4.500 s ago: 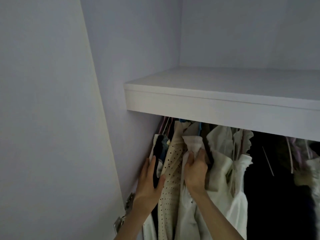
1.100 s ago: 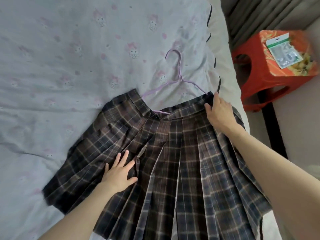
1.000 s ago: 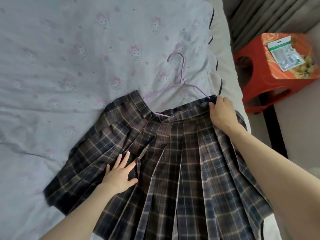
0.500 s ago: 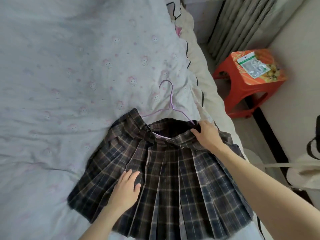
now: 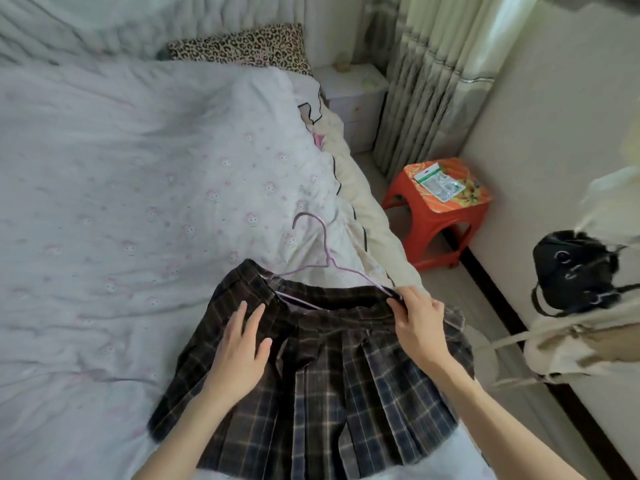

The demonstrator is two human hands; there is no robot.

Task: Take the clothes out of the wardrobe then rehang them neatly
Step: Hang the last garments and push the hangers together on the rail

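Observation:
A dark plaid pleated skirt [image 5: 332, 403] lies flat on the bed [image 5: 138, 202], waistband pointing away from me. A lilac wire hanger [image 5: 322, 258] sits in the waistband, its hook resting on the sheet above. My right hand [image 5: 419, 320] pinches the right end of the waistband where the hanger arm meets it. My left hand [image 5: 242, 348] lies flat on the left side of the skirt, fingers spread, pressing the cloth down.
A red plastic stool [image 5: 440, 216] with a small packet on top stands on the floor right of the bed. Curtains [image 5: 429, 81] hang behind it. A leopard-print pillow [image 5: 242, 46] lies at the bedhead. A black bag [image 5: 575, 271] and beige cloth hang at right.
My left hand has slid up the skirt toward the waistband. My right hand has closed on the waistband's right end. The view has tilted up, showing more of the room.

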